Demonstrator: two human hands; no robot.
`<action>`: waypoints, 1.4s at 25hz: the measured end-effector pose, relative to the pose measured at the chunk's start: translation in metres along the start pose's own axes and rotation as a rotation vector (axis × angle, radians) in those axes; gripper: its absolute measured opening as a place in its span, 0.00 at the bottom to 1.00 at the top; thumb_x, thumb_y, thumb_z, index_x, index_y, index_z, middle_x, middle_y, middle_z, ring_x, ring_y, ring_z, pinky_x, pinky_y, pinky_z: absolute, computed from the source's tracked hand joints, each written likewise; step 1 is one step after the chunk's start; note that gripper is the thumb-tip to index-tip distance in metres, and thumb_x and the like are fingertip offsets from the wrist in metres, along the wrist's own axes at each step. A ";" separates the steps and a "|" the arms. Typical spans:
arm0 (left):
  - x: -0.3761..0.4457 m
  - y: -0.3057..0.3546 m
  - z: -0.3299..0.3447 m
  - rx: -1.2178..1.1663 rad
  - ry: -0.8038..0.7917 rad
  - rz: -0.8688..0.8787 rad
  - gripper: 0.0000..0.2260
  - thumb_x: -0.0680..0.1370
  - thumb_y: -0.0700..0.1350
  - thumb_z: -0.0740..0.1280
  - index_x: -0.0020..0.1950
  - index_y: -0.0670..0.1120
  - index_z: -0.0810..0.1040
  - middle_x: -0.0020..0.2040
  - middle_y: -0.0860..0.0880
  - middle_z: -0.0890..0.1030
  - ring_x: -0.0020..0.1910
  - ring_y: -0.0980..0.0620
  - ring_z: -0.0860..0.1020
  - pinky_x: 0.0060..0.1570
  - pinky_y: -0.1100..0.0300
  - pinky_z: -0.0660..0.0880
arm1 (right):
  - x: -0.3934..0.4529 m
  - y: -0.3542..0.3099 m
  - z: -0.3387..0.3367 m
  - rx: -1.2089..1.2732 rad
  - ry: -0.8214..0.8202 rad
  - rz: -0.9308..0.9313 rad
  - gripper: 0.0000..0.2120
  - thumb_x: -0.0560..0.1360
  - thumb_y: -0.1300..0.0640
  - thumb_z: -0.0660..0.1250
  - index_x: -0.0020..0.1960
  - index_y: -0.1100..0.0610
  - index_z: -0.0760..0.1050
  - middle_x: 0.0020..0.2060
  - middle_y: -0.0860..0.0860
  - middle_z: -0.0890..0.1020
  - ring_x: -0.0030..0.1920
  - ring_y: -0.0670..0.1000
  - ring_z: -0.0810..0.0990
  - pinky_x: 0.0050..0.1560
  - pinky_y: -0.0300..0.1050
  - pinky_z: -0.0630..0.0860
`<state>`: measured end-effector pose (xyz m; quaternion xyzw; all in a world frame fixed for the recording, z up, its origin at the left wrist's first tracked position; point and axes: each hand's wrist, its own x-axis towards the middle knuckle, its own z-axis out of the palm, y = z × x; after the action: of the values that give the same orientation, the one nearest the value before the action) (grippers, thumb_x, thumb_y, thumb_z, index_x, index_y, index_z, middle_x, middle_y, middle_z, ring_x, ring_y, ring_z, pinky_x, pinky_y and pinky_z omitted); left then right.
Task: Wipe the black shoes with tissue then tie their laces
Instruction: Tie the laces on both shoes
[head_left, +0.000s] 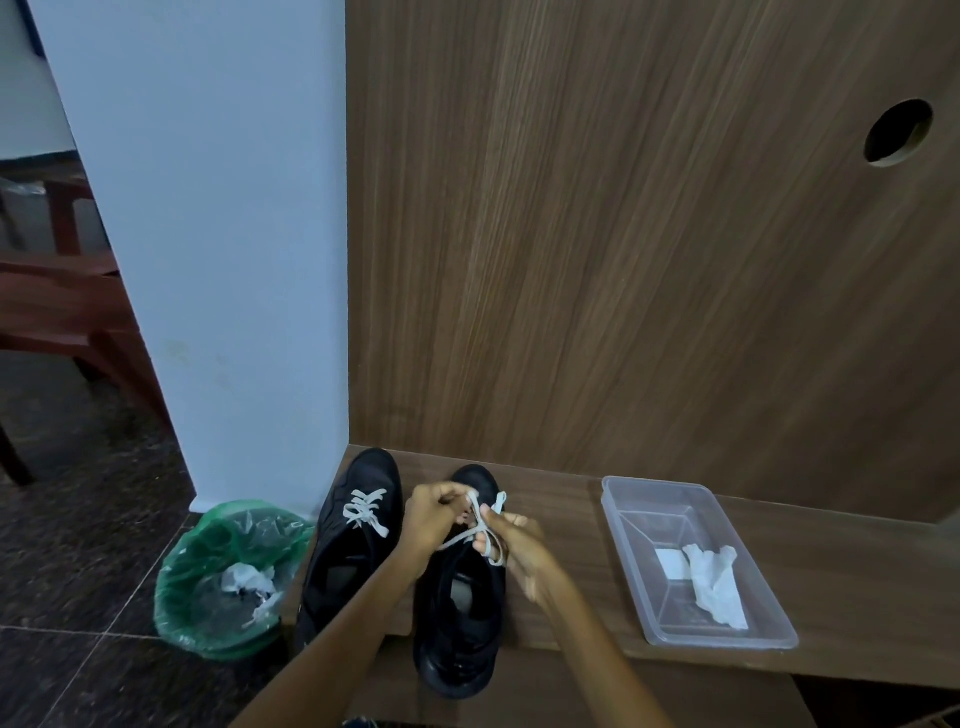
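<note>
While both hands work over the right shoe (460, 608), I'm reading this as the lace-tying step, and it's mid-knot. The left hand (431, 519) has its fingers curled, pinching the white lace (480, 525) up near the toe end; the right hand (511, 545) has its fingers bent round a loop of the same lace, which crosses between the two. The left shoe (348, 551) sits just beside it on the worktop (831, 566), its lace (366, 512) already lying in a bow, so I judge one shoe done and this one in progress.

To do this well I'd keep tension even on both ends, pull outward and level, not up, so the shoe doesn't lift or slide, and make sure the loop in the right hand isn't dragged through before the knot seats.

Now the room: the shoes' heels hang at or over the near edge of the worktop, so a hard tug toward me could tip one off. To the left the worktop ends close to the left shoe, with the green-lined bin (228, 577) below on the floor. To the right there's open surface before the clear tray (670, 486) holding tissue (714, 577). The wooden panel (623, 234) behind limits reach forward.
</note>
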<state>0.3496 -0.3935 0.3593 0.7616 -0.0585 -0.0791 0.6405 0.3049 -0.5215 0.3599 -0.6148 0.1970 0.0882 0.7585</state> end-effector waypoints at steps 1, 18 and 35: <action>-0.002 0.003 0.005 -0.132 0.074 -0.044 0.09 0.76 0.35 0.66 0.41 0.46 0.82 0.33 0.51 0.81 0.25 0.64 0.77 0.28 0.73 0.72 | 0.000 -0.001 0.001 -0.039 -0.014 -0.012 0.11 0.76 0.56 0.66 0.50 0.64 0.78 0.28 0.50 0.79 0.28 0.43 0.77 0.33 0.33 0.76; -0.024 -0.025 0.004 -0.178 -0.237 -0.039 0.07 0.75 0.36 0.66 0.45 0.45 0.84 0.35 0.58 0.85 0.41 0.63 0.82 0.45 0.72 0.74 | -0.007 -0.024 -0.009 -0.462 -0.125 -0.114 0.09 0.75 0.55 0.66 0.43 0.60 0.79 0.28 0.47 0.81 0.30 0.42 0.79 0.35 0.33 0.73; -0.011 -0.011 0.009 -0.040 -0.370 -0.163 0.15 0.77 0.38 0.59 0.33 0.50 0.76 0.36 0.53 0.78 0.39 0.58 0.75 0.44 0.64 0.69 | -0.008 -0.039 -0.017 -1.091 -0.175 -0.443 0.04 0.68 0.62 0.72 0.43 0.58 0.82 0.41 0.51 0.84 0.44 0.47 0.81 0.47 0.41 0.76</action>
<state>0.3369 -0.3985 0.3474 0.7235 -0.1116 -0.2703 0.6254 0.3094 -0.5458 0.3950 -0.9327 -0.0732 0.0666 0.3468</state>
